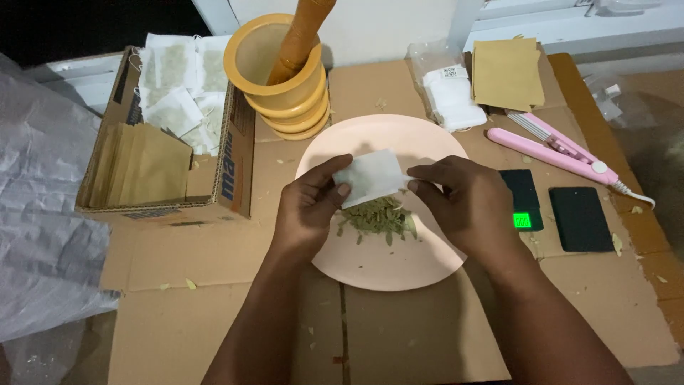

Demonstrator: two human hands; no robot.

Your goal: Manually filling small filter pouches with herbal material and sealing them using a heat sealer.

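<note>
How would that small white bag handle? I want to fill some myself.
The bag looks thin and floppy: it bends where the left hand and right hand pinch it. It is probably very light, since fingertips alone hold it over the plate. It may tear easily, being so thin.

Clutter around the work surface
A wooden mortar [285, 78] with pestle [299, 36] stood upper centre; a pink heat sealer [552, 150] lay at right, a cardboard box [235, 153] at left.
</note>
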